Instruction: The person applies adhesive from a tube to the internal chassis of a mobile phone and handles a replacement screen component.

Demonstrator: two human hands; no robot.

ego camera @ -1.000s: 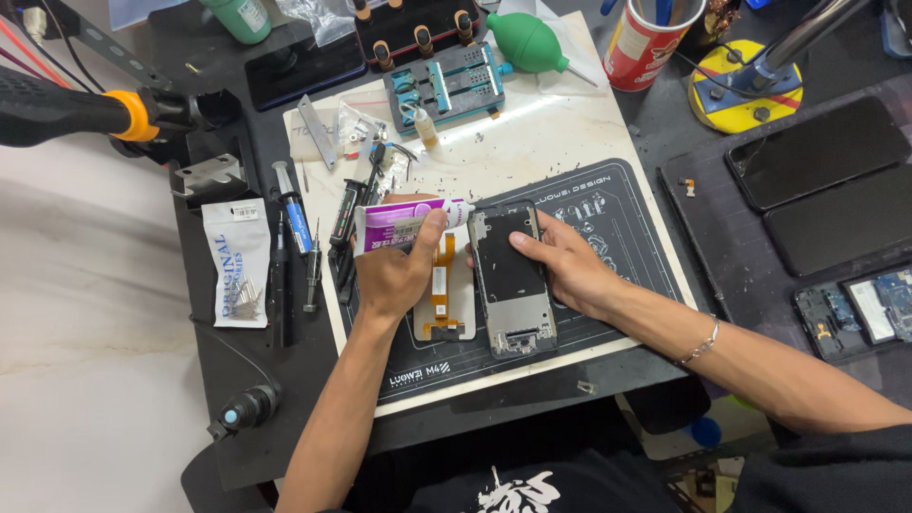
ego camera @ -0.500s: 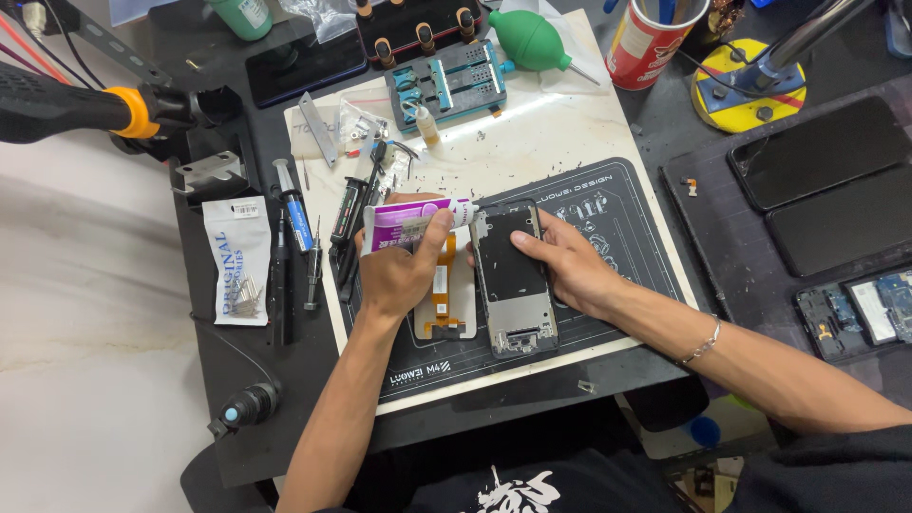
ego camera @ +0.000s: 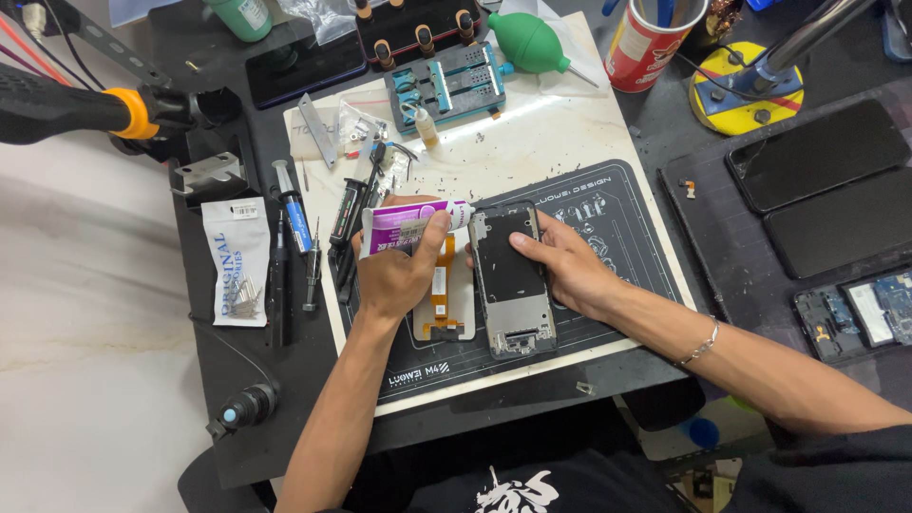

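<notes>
Gripping purple glue tube (ego camera: 410, 228), left hand (ego camera: 394, 275) at frame centre; right hand (ego camera: 568, 271) pressing phone frame (ego camera: 513, 280) flat on mat (ego camera: 617, 237). Advisable: squeeze gently, nozzle along edge.

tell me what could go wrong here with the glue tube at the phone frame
1. The left hand squeezes the purple glue tube at the phone frame's top corner; too much could smear inward.
2. Only the right hand steadies the frame, so it might slide on the black mat.
</notes>
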